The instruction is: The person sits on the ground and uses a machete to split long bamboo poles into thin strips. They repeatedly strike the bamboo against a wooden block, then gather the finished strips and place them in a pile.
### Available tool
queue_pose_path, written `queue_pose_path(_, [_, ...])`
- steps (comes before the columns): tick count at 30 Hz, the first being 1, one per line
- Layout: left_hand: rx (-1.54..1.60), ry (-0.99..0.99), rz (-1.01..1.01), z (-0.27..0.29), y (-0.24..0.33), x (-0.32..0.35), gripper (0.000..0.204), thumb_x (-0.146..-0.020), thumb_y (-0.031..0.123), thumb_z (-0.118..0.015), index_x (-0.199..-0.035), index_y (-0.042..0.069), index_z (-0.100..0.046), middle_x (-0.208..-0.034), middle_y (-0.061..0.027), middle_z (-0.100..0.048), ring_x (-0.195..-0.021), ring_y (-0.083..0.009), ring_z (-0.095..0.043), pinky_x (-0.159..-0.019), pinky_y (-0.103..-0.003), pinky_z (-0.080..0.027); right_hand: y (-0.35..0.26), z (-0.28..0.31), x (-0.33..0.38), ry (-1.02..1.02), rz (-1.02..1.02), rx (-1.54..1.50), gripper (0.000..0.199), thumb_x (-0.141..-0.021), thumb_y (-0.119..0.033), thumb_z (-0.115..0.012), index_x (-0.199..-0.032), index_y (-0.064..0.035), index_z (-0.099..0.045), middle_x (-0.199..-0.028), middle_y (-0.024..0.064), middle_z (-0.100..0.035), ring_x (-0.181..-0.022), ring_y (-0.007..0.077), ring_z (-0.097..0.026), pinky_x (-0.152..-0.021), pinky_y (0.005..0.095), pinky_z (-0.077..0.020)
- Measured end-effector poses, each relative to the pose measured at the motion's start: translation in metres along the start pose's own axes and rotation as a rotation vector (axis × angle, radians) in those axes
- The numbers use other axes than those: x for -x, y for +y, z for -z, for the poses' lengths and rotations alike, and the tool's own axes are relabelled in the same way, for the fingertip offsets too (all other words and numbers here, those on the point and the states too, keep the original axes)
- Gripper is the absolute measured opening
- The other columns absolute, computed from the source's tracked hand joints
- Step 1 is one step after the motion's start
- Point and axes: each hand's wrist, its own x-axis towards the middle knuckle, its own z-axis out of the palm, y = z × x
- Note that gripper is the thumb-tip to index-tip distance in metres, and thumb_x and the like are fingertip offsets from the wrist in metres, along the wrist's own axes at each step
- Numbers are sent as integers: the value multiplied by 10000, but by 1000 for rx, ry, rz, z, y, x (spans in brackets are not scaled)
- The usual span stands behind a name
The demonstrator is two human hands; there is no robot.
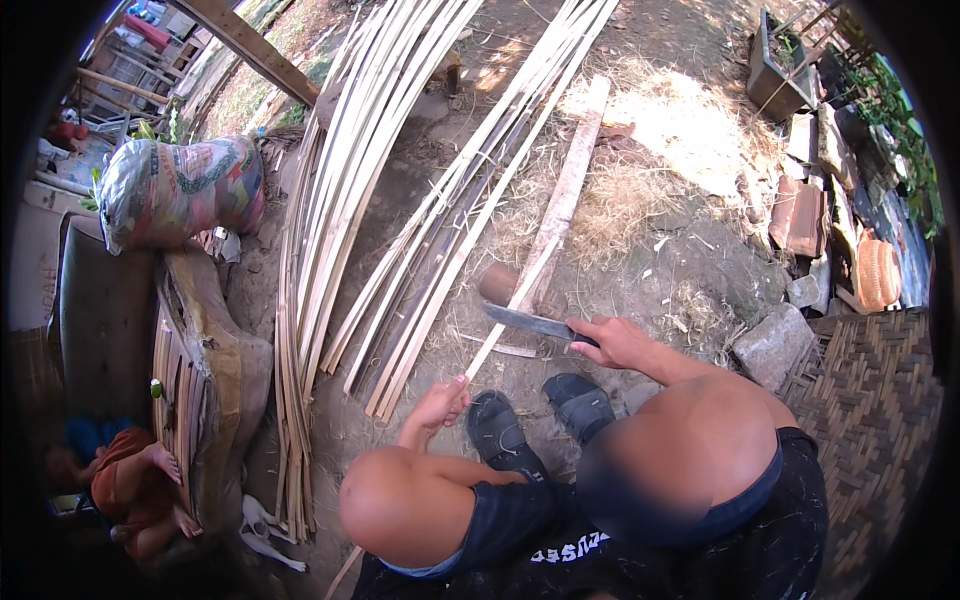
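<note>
My left hand point(440, 405) is closed around the near end of a thin bamboo strip point(487, 350), in front of my left knee. The strip slants up and away, its far part lying over a long wooden board point(577, 170). In my right hand point(612, 343) is the dark handle of a long-bladed knife point(530, 320). Its blade points left and lies across the strip; whether the edge bites into it I cannot tell. Beside the near end of the board is a brown wooden block point(498, 282), partly hidden by board and strip.
Long bundles of pale strips point(350, 170) lie to the left on the dirt, with another bundle point(470, 190) nearer the middle. Fine shavings point(640, 200) cover the ground beyond. A stone block point(775, 345) and woven mat point(870, 400) are at right. Another person point(130, 480) is at far left.
</note>
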Motion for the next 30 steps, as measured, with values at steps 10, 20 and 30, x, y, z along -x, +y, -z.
queue_pose_path(10, [-9,-24,-48,7,-5,10,541,-1027,531,-483,-787,57,-584,-526,62,-373,-426,-53,-311,-401,-232,-266,32,26,-13,259,-346,-40,369,-1017,-378,-539,-1159,-51,-631,-806,217,-680,-773,415,-684,-706,484,-554])
queue_pose_path(20, [-27,-109,-259,-28,20,17,516,-1069,457,-426,-944,9,-651,-582,6,-497,-468,-66,-415,-436,-223,-345,31,12,-19,434,-404,3,644,-918,-477,-607,-1396,-53,-533,-1207,285,-645,-1116,489,-592,-1008,547,-441])
queue_pose_path(30, [-255,122,-431,-48,40,3,509,-1083,424,-396,-985,16,-684,-628,9,-552,-519,-72,-473,-499,-244,-401,-43,-1,-74,199,-385,-1081,275,-1039,-236,-514,-986,0,-644,-768,46,-635,-639,122,-616,-595,300,-521])
